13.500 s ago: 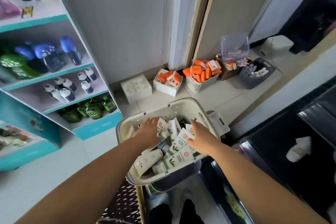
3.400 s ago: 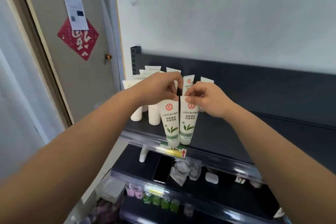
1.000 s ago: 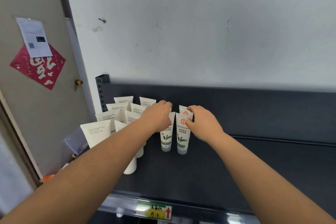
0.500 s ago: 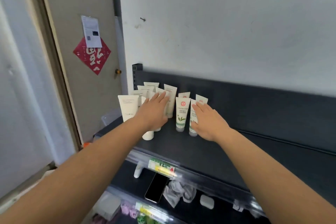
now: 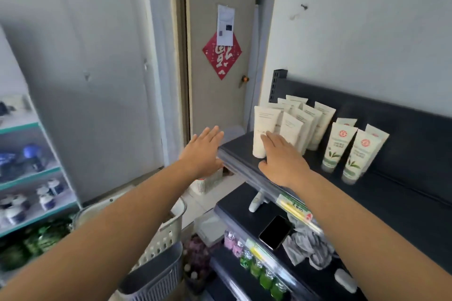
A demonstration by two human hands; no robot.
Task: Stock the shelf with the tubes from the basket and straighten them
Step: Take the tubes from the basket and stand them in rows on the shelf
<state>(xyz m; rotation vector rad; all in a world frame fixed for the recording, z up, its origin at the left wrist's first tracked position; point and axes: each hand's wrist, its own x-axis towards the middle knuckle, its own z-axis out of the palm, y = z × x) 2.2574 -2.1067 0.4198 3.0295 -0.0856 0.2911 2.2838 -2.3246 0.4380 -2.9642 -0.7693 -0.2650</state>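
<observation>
Several white tubes with green leaf prints [image 5: 338, 146] stand cap-down on the dark top shelf [image 5: 403, 178], right of a cluster of plain cream tubes [image 5: 291, 124]. My right hand [image 5: 281, 159] hovers flat with straight fingers over the shelf's front left corner, its fingertips in front of the nearest cream tube. My left hand [image 5: 203, 151] is spread open in the air left of the shelf's edge, holding nothing. The cream basket [image 5: 168, 232] sits low under my left forearm; its contents are hidden.
A grey ribbed bin [image 5: 156, 278] stands in front of the basket. The lower shelf holds a black phone [image 5: 275, 232], a crumpled grey cloth [image 5: 305, 244] and small green bottles [image 5: 259, 271]. A teal rack with bottles [image 5: 29, 178] stands at the left. A door [image 5: 217, 56] is behind.
Both hands have let go of the tubes and drawn back to the left, off the green-leaf tubes. The view has swung left and down, bringing the basket and teal rack into sight.
</observation>
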